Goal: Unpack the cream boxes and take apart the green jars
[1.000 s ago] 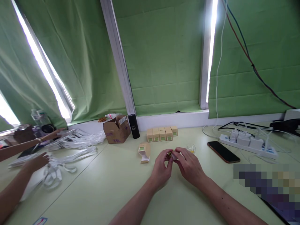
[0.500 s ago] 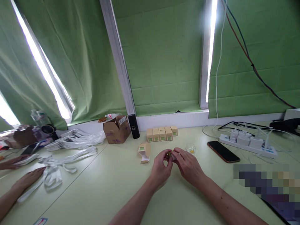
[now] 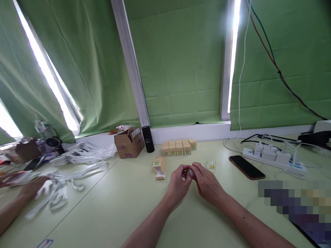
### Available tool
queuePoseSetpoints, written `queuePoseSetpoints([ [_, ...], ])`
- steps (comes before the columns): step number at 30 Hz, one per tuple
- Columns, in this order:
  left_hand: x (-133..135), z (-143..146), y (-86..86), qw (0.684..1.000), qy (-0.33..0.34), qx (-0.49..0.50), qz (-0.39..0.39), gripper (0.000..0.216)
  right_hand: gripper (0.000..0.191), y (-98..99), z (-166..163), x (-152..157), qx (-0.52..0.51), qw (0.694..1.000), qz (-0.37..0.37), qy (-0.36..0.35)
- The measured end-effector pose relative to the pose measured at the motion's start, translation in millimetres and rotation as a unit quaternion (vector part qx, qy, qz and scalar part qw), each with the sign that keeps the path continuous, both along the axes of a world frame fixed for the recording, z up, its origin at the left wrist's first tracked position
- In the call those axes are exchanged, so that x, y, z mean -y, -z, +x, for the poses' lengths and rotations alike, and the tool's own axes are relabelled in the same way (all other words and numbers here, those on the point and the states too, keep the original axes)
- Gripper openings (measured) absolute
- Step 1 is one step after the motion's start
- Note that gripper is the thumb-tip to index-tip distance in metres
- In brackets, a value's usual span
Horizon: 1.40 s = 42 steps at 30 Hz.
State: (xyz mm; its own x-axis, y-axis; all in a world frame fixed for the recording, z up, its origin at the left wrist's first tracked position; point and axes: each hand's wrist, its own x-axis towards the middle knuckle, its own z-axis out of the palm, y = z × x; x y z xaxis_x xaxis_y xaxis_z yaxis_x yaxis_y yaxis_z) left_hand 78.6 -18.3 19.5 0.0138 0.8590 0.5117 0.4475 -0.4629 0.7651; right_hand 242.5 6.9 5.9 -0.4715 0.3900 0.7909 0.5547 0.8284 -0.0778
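Note:
My left hand [image 3: 179,179] and my right hand [image 3: 206,179] meet above the table, fingertips pinched together. Between them is a small yellow and whitish object [image 3: 191,171], mostly covered by the fingers, so its kind cannot be made out. Just beyond my right hand lies a small clear plastic container [image 3: 210,164] with a bit of yellow in it. To the left of my left hand, a small kraft-paper box [image 3: 160,168] lies with its flap open towards me.
Several small kraft boxes [image 3: 179,148] stand in a row behind. Left of them are a black cylinder [image 3: 147,139] and a cardboard carton [image 3: 129,143]. A phone [image 3: 247,167] and a power strip [image 3: 274,159] lie right. At far left, another person's hands [image 3: 32,186] handle white straps [image 3: 58,193].
My fingers have shifted slightly around the small object, and more of its whitish part shows. The other person's nearer hand has moved left and up among the white straps.

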Motion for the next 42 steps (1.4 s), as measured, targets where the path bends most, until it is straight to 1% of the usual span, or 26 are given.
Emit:
queuePoseSetpoints([
  [6, -0.9, -1.4, 1.0, 1.0, -0.004, 0.007, -0.008, 0.023, 0.044, 1.4, 1.5, -0.5, -0.008, 0.999, -0.03, -0.015],
  [10, -2.8, -3.5, 6.4, 0.998, 0.025, 0.059, -0.023, 0.022, 0.043, 5.4, 5.7, -4.2, -0.036, 0.997, -0.056, -0.036],
  [13, -2.9, -3.6, 9.5, 0.994, 0.047, 0.094, -0.04, 0.026, 0.044, 7.1, 7.8, -6.0, -0.074, 0.995, -0.063, -0.03],
  [15, -2.4, -3.0, 10.3, 0.993, 0.05, 0.101, -0.042, 0.026, 0.047, 6.9, 8.4, -6.0, -0.079, 0.995, -0.06, -0.023],
  [18, -1.5, -2.1, 9.9, 0.994, 0.055, 0.094, -0.029, 0.023, 0.047, 5.6, 8.4, -5.2, -0.04, 0.999, -0.032, -0.011],
  [21, -0.9, -2.3, 8.5, 0.996, 0.052, 0.076, -0.012, 0.021, 0.04, 4.4, 8.4, -5.0, -0.012, 1.0, 0.005, 0.003],
  [23, -0.7, -2.8, 7.4, 0.998, 0.041, 0.055, -0.004, 0.019, 0.035, 3.9, 8.8, -5.4, -0.013, 1.0, 0.014, 0.002],
  [27, -0.3, -3.7, 5.8, 1.0, 0.021, 0.013, 0.007, 0.018, 0.03, 2.5, 10.3, -5.9, -0.014, 1.0, -0.013, -0.02],
  [34, -0.9, -3.3, 3.5, 1.0, 0.008, 0.007, -0.013, 0.021, 0.03, -2.0, 8.5, -2.9, -0.003, 0.998, -0.036, -0.044],
  [42, -3.7, -3.1, 3.8, 0.999, 0.016, 0.032, -0.03, 0.02, 0.031, -3.1, 4.1, -0.9, 0.004, 0.999, -0.028, -0.026],
])
